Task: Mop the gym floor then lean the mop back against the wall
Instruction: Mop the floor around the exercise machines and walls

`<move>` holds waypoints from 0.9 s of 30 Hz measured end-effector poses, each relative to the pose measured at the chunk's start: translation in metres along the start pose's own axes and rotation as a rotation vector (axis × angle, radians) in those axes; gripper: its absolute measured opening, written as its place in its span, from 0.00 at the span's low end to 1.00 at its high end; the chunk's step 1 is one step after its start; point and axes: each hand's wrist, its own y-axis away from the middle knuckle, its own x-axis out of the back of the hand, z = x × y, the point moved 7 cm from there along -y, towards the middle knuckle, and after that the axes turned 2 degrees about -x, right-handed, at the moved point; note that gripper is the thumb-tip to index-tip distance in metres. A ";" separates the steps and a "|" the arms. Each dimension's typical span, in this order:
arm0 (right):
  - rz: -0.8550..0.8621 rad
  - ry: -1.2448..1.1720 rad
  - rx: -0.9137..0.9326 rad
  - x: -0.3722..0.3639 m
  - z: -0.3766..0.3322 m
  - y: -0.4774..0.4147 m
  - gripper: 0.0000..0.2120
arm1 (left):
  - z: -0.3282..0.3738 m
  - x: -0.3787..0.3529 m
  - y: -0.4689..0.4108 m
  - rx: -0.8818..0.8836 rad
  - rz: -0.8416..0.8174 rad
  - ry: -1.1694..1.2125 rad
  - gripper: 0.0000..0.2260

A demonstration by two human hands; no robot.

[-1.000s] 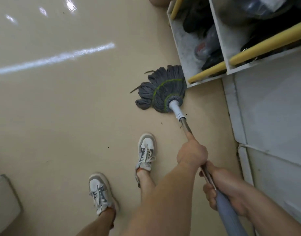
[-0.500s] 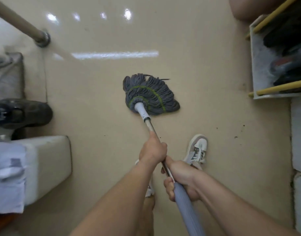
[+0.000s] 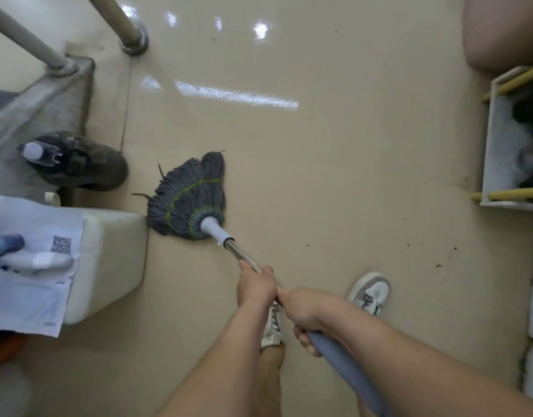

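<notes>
On beige floor (image 3: 334, 182) we see grey mop head (image 3: 188, 200) spread flat, touching white bench (image 3: 114, 257) corner. Left hand (image 3: 254, 285) and right hand (image 3: 302, 310) both wrapped tight round mop handle (image 3: 241, 255), left one lower down.

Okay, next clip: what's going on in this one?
A person is mopping a glossy beige floor, seen from their own head camera. Both hands grip the mop handle: the left hand further down on the metal shaft, the right hand just behind it at the grey grip. The grey string mop head lies flat on the floor, pressed up beside a white padded bench on the left. Specks of dirt remain on the floor to the right, so mopping is not finished.
</notes>
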 end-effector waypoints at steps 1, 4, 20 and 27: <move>0.030 0.005 -0.006 0.012 0.008 0.006 0.22 | 0.006 -0.013 0.008 0.007 -0.021 0.012 0.26; 0.154 -0.050 -0.030 0.057 0.047 0.017 0.16 | 0.021 -0.064 0.038 0.036 -0.089 0.051 0.26; 0.122 -0.540 0.163 0.175 0.008 0.025 0.19 | 0.177 -0.101 0.040 -0.028 -0.175 0.515 0.11; 0.035 -0.652 0.244 0.181 -0.177 0.009 0.20 | 0.251 0.017 -0.026 0.085 -0.276 0.727 0.14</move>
